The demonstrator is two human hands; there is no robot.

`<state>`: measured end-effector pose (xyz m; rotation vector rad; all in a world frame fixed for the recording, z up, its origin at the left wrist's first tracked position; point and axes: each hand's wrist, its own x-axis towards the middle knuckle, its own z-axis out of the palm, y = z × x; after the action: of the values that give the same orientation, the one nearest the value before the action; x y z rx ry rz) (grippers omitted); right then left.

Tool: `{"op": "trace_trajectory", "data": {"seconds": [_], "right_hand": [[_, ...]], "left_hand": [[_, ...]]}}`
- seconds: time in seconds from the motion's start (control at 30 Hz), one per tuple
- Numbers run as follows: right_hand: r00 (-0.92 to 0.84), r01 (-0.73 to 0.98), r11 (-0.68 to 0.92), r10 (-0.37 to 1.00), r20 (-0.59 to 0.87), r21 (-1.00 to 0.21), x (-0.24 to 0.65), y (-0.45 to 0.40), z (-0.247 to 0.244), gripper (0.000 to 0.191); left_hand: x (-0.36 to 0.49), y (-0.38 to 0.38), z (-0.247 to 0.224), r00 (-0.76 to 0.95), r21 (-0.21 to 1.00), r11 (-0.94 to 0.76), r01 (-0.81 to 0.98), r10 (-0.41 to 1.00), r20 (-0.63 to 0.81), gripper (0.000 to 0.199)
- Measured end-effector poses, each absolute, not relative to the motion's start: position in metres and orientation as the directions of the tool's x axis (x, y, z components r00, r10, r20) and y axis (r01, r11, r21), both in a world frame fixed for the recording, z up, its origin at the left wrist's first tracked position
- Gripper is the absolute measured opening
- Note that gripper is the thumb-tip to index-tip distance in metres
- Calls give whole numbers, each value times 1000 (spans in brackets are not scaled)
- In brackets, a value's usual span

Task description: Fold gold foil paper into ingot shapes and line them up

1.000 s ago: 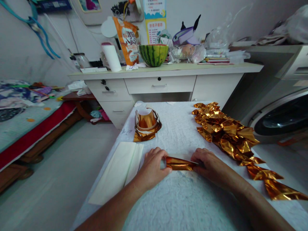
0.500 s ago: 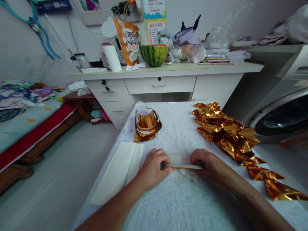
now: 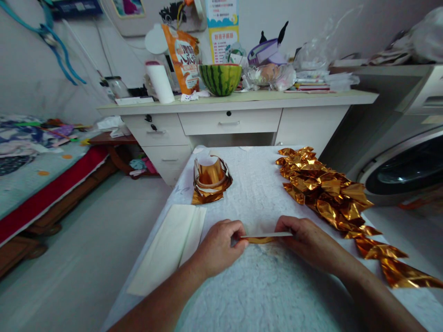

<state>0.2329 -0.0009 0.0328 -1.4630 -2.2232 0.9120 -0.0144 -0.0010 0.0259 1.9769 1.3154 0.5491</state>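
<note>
Left hand (image 3: 223, 244) and right hand (image 3: 306, 240) grip opposite ends of gold-and-white strip (image 3: 262, 240), fingers closed, midway between side edges of surface (image 3: 249, 295). Likely folding step; next move calls for level, even hold. Foil coil (image 3: 211, 174) near far left corner; crinkled foil pieces (image 3: 332, 188) along right edge.

Pale wall (image 3: 311, 23), white desk (image 3: 256, 121), washing machine (image 3: 408, 124), grey floor (image 3: 131, 230)

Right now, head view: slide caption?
Left hand and right hand hold a gold-and-white strip at a cloth-covered table, gold foil pieces piled at right.
</note>
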Motion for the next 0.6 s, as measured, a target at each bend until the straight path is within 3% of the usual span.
{"op": "trace_trajectory", "data": {"seconds": [0.3,0.6], "right_hand": [[-490,616,334,872,-14,-714,230,-5,39,11],[-528,528,194,837,-141,-827,229,-3,40,9]], "left_hand": [[-18,-3,24,538,727,-454,514,832,139,24],[-18,-2,25,565,725,-429,538,822,66,19]]}}
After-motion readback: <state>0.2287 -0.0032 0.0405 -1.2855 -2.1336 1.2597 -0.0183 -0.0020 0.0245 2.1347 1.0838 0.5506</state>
